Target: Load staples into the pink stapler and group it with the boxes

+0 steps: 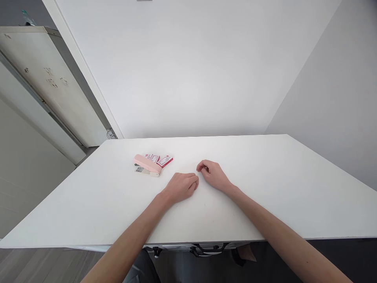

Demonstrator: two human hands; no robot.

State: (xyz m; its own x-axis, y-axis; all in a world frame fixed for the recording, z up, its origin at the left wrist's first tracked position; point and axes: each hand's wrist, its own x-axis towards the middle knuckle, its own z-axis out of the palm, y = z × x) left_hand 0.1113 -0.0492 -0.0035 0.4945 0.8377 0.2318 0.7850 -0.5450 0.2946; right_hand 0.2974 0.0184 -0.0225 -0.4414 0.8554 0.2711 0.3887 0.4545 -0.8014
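My left hand (182, 186) rests on the white table (265, 188) near its middle, fingers curled loosely under, with nothing visible in it. My right hand (212, 174) lies just to its right, fingers bent inward and fingertips touching the tabletop, also holding nothing I can see. The two hands nearly touch. A pink stapler (148, 165) lies to the left of my left hand, a short gap away. Behind the stapler lie two small red-and-white boxes (161, 159).
A small label with a printed code (140, 170) pokes out from under the stapler. White walls meet in a corner behind the table. A pale door and frame (44, 78) stand at the left. Dark chair parts (206, 249) show under the table's near edge.
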